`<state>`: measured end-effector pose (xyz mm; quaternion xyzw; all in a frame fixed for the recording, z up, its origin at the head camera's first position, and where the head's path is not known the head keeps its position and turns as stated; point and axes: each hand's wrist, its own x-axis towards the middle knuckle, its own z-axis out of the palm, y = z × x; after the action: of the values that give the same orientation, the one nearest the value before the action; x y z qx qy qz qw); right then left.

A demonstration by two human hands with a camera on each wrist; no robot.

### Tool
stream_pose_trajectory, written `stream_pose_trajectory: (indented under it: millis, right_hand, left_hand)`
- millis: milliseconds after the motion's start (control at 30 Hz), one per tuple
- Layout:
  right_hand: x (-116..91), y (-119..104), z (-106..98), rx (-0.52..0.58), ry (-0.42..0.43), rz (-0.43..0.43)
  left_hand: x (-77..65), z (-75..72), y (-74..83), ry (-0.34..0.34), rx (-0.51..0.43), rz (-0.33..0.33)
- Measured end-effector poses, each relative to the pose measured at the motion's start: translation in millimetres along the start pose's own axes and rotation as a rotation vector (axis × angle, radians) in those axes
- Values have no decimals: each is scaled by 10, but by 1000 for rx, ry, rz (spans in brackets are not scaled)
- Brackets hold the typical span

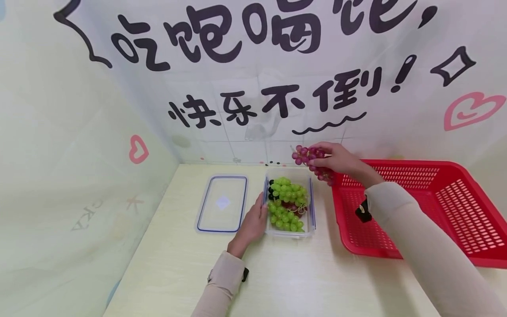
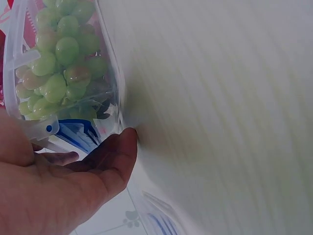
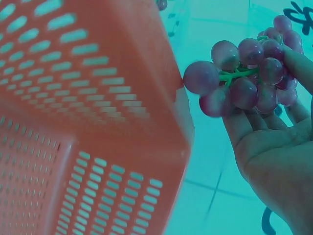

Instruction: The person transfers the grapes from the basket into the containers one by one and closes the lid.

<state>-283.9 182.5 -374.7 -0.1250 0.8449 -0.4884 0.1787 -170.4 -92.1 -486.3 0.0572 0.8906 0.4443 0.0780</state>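
Note:
My right hand [image 1: 332, 157] grips a bunch of red grapes [image 1: 304, 155] above the table, between the clear container [image 1: 313, 226] and the red basket. In the right wrist view, the same grapes [image 3: 244, 88], on a green stem, sit between thumb and fingers. My left hand [image 1: 254, 221] rests along the container's left wall, its fingers close to a blue-trimmed clip [image 2: 78, 134] in the left wrist view. Inside the container lie green grapes [image 1: 286, 191], some dark grapes [image 1: 271, 190] at the left edge, and red ones [image 1: 297, 209] partly hidden among them.
A clear lid [image 1: 222, 204] with a blue seal lies on the table left of the container. The red slotted basket [image 1: 380, 246] stands at the right, under my right forearm. Behind the table [image 1: 293, 273] rises a covered wall [image 1: 245, 145] with printed black characters.

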Motion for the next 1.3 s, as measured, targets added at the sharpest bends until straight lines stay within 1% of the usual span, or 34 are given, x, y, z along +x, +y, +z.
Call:
stream_pose_trajectory:
  millis: [67, 300, 600, 667, 833, 1100, 1300]
  right_hand:
    - [37, -9, 45, 18, -5, -7]
    - [148, -18, 201, -21, 16, -38]
    - [254, -46, 370, 59, 27, -57]
    - [269, -55, 399, 59, 26, -58]
    - [308, -75, 458, 31, -1, -58]
    - [354, -72, 564, -35, -42, -22]
    - [376, -30, 613, -53, -54, 7]
  left_hand:
    - [3, -2, -5, -2, -3, 5]
    - [16, 5, -52, -5, 11, 19]
    - [20, 3, -51, -8, -1, 14]
    - [18, 5, -51, -9, -1, 18]
    - [16, 3, -55, -10, -7, 22]
    - [25, 0, -70, -7, -21, 20]
    - [25, 0, -62, -6, -24, 26]
